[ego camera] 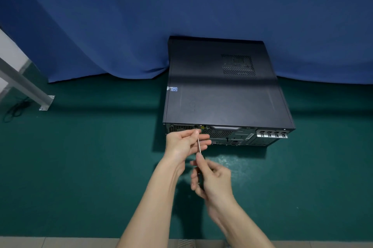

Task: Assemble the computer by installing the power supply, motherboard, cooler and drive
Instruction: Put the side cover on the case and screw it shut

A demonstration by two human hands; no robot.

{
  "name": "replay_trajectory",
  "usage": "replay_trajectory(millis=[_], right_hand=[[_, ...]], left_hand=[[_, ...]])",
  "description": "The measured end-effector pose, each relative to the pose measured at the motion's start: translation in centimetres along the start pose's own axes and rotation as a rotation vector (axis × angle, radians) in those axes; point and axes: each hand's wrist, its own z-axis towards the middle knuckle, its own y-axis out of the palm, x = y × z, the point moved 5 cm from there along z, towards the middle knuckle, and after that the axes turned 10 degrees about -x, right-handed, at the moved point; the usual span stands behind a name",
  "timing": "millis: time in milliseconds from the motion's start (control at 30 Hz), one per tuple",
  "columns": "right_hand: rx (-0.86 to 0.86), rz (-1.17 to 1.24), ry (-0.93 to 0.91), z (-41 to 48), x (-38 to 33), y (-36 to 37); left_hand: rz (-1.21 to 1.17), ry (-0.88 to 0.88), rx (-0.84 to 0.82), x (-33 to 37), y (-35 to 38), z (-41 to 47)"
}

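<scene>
A blue cloth (121,26) backs the green surface (90,157) where our black computer case (222,90) lies flat, lid closed, rear panel facing us, far end against the cloth, open room either side. Our left hand (184,143) pinches the screwdriver (198,145) shaft at the panel; our right hand's (214,181) grip wraps the handle.

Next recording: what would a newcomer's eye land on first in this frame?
The closed black metal computer case lies flat on the green mat, against the blue cloth backdrop. At its rear panel, the left hand pinches a slim metal-shafted screwdriver near its tip while the right hand grips the handle.
</scene>
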Motion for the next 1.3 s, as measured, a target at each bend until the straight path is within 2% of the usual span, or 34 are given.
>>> replay_trajectory(millis=[67,100,133,233,267,300,333,400,433,500,567,633,733,867,1033,1133,1233,1300], right_hand=[[-0.133,0.330,0.164,-0.3,0.2,0.9],[-0.142,0.334,0.181,-0.3,0.1,0.9],[-0.119,0.235,0.169,-0.3,0.0,0.6],[0.124,-0.374,-0.073,-0.1,-0.8,-0.8],[0.164,-0.424,-0.111,-0.1,-0.8,-0.9],[0.150,-0.338,-0.096,-0.3,-0.6,-0.8],[0.083,-0.125,-0.038,-0.3,-0.4,-0.4],[-0.063,0.382,0.157,-0.3,0.0,0.6],[-0.097,0.538,0.227,-0.2,0.1,0.8],[-0.079,0.575,0.259,0.1,0.1,0.7],[-0.036,0.509,0.236,0.3,0.3,0.6],[-0.036,0.559,0.247,0.2,0.3,1.1],[-0.027,0.649,0.259,0.3,0.1,1.1],[-0.031,0.597,0.245,0.3,-0.1,1.0],[-0.217,0.226,0.293,-0.7,-0.4,0.8],[-0.226,0.136,0.242,-1.2,-0.2,0.3],[-0.190,-0.053,0.192,-0.5,-0.2,0.0],[-0.208,0.014,0.240,-0.2,-0.3,0.5]], left_hand=[[0.042,-0.053,-0.079,-0.2,0.0,-0.2],[0.079,-0.051,-0.079,-0.1,0.0,-0.1],[0.109,-0.035,-0.061,0.1,0.0,-0.1],[0.164,0.018,-0.020,0.5,0.4,0.1],[0.170,0.023,-0.019,0.5,0.4,0.1],[0.159,0.021,-0.027,0.5,0.4,0.0],[0.137,0.006,-0.058,0.4,0.2,0.0],[0.096,-0.077,-0.225,0.0,0.1,-0.5],[0.098,-0.127,-0.334,-0.2,0.1,-0.8],[0.133,-0.190,-0.468,-0.6,0.0,-1.4],[0.183,-0.191,-0.470,-0.6,-0.3,-1.2],[0.196,-0.189,-0.470,-0.1,-0.5,-1.0],[0.189,-0.228,-0.571,0.0,-0.5,-1.5],[0.377,-0.160,-0.436,-0.1,-1.3,-1.4],[0.483,-0.100,-0.272,0.7,-1.3,-0.9],[0.536,-0.079,-0.208,0.7,-1.0,-0.9],[0.414,-0.107,-0.269,0.1,-0.4,-1.4],[0.273,-0.149,-0.404,-0.2,-0.1,-1.8]])
